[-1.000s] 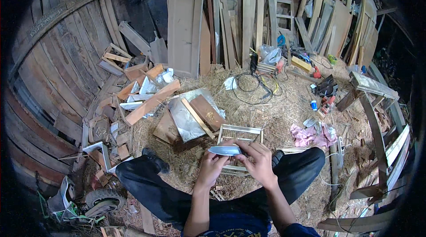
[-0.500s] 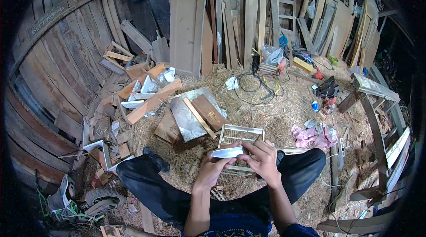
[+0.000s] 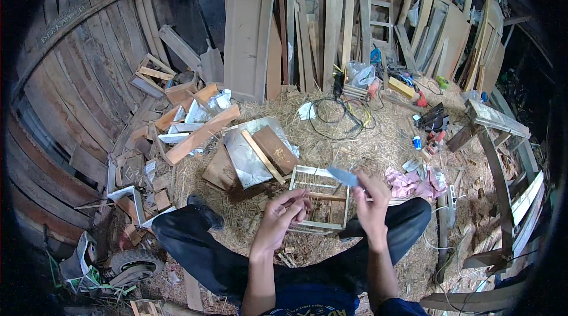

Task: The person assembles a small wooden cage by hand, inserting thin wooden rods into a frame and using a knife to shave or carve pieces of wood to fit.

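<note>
My right hand (image 3: 371,200) is raised over my right thigh, thumb and fingers closed on one end of a flat, pale grey piece (image 3: 344,176). Its free end points left and away from me; its material cannot be made out. To the left, my left hand (image 3: 280,215) has curled fingers pressed close to the thumb, and anything between them is hidden. Behind and below both hands a small slatted wooden frame (image 3: 322,224) lies on the straw-covered floor between my legs. The left fingers overlap its left side in view, and the grey piece passes above its far right corner.
Just beyond the frame sit a metal-topped box (image 3: 244,156) and a brown board (image 3: 276,149). Wood offcuts (image 3: 204,132) pile up at left. A pink cloth (image 3: 417,183), a coiled cable (image 3: 337,118) and a wooden trestle (image 3: 500,118) stand or lie to the right.
My hands have moved apart. The left hand has let go of the pale piece, and the right hand has carried it up and to the right, turning it.
</note>
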Motion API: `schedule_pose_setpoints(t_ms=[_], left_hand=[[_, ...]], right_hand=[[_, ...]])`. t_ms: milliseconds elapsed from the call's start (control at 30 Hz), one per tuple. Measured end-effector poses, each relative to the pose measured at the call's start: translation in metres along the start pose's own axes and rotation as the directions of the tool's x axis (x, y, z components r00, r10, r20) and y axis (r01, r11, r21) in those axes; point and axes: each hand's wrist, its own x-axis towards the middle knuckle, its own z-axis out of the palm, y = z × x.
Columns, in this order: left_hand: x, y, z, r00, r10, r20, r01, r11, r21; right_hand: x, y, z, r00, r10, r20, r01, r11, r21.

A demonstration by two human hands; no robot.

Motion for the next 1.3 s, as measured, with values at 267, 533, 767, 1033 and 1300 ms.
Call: schedule_pose_setpoints(t_ms=[267, 533, 767, 1033, 1300], left_hand=[[0.001, -0.019, 0.007, 1.0, -0.019, -0.013, 0.019, 1.0, 0.021], [-0.001, -0.017, 0.013, 0.996, 0.082, -0.038, -0.074, 0.98, 0.184], [0.001, -0.017, 0.007, 0.999, -0.029, 0.016, 0.027, 0.992, 0.125], [0.001, -0.026, 0.001, 0.998, -0.064, 0.012, 0.064, 0.997, 0.034], [0.0, -0.015, 0.008, 0.999, -0.026, -0.047, 0.027, 0.999, 0.022]], right_hand=[[-0.024, -0.022, 0.03, 0.973, -0.022, 0.231, -0.03, 0.975, 0.22], [-0.024, -0.014, 0.027, 0.963, -0.014, 0.268, -0.025, 0.99, 0.139], [-0.023, -0.012, 0.027, 0.974, -0.082, 0.21, 0.058, 0.991, 0.118], [-0.019, -0.015, 0.026, 0.982, -0.044, 0.184, 0.02, 0.992, 0.128], [-0.02, -0.011, 0.029, 0.989, -0.025, 0.145, 0.016, 0.998, 0.066]])
